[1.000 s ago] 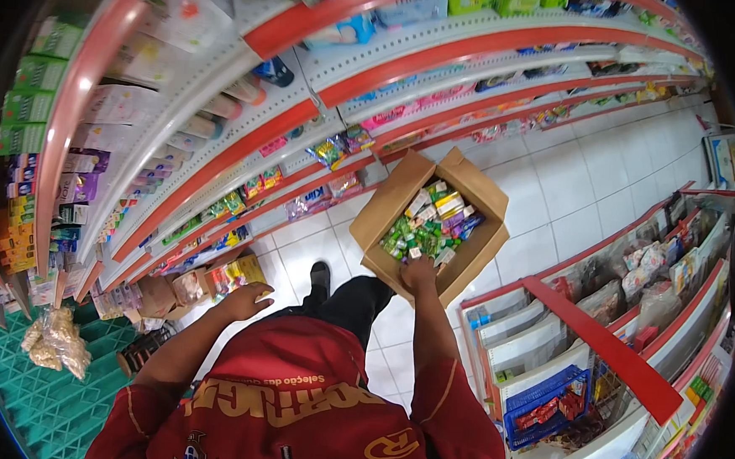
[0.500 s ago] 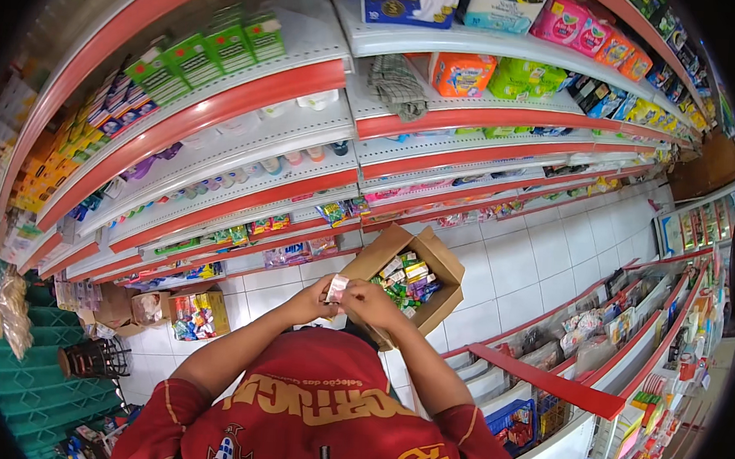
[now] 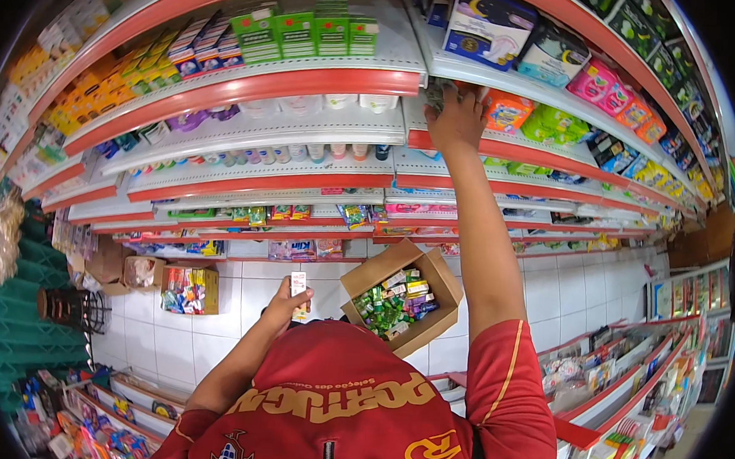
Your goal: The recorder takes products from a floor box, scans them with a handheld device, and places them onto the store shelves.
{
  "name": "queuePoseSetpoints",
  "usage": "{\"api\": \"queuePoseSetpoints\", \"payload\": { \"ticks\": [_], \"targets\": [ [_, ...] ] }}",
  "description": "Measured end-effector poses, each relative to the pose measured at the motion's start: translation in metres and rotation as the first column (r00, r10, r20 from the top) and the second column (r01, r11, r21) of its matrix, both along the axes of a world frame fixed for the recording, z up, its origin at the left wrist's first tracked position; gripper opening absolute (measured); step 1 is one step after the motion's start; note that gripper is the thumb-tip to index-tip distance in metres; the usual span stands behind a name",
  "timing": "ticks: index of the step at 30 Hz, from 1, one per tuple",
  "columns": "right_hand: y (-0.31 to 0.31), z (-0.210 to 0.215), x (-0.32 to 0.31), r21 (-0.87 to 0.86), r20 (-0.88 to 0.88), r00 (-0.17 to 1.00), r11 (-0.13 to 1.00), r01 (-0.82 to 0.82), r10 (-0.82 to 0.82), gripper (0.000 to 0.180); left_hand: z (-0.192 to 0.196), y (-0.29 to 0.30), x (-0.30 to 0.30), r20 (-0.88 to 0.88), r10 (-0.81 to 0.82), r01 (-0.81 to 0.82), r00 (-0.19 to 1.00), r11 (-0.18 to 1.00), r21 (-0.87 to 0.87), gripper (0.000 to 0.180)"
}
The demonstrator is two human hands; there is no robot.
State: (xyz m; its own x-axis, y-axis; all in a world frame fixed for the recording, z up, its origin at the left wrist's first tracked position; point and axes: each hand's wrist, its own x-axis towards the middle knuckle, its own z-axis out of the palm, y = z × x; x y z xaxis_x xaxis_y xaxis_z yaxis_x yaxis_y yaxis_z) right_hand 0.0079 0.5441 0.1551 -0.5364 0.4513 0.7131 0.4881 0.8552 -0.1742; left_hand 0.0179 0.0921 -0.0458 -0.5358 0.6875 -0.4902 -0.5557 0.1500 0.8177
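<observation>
Low in front of me, my left hand (image 3: 283, 298) is closed around a small white box (image 3: 298, 284) with red print, held upright. My right hand (image 3: 460, 122) is stretched up to a shelf (image 3: 409, 106) with its fingers spread. It lies over a crumpled grey-green cloth (image 3: 435, 94), most of which it hides. An orange pack (image 3: 506, 112) sits just right of those fingers. Below, on the floor, an open cardboard box (image 3: 434, 305) contains many small green, white and yellow boxes (image 3: 397, 300).
Green boxes (image 3: 295, 36) stand in stacks on the upper left shelf, with yellow packs (image 3: 98, 91) farther left. Pad packs (image 3: 491, 27) fill the upper right shelf. Another carton (image 3: 204, 291) of colourful packets is on the tiled floor. A low rack (image 3: 594, 370) stands at right.
My right hand has left the small white box and risen to the cloth on the shelf. My left hand keeps the box and now holds it upright. The view has shifted.
</observation>
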Motion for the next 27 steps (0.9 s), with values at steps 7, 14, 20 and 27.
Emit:
{"api": "queuePoseSetpoints", "payload": {
  "ticks": [7, 14, 20, 27],
  "targets": [
    [0.017, -0.003, -0.007, -0.075, 0.356, 0.907, 0.96, 0.269, -0.226, 0.044, 0.01, -0.015, -0.005, 0.076, 0.161, -0.162, 0.984, 0.987, 0.008, 0.042],
    [-0.028, 0.004, 0.05, -0.162, 0.178, 0.979, 0.984, -0.069, 0.098, 0.036, 0.024, -0.01, -0.008, 0.39, 0.155, -0.232, 0.908, 0.96, 0.16, 0.044],
    [-0.211, -0.04, 0.1, -0.47, -0.11, 0.719, 0.602, -0.646, 0.686, 0.052, 0.058, 0.002, -0.006, 0.384, 0.077, -0.19, 0.92, 0.945, 0.267, 0.081],
    [-0.311, -0.086, 0.122, -0.484, 0.004, 0.566, 0.497, -0.72, 0.824, 0.046, 0.078, 0.018, -0.032, 0.315, 0.048, -0.162, 0.948, 0.924, 0.348, 0.083]
  ]
}}
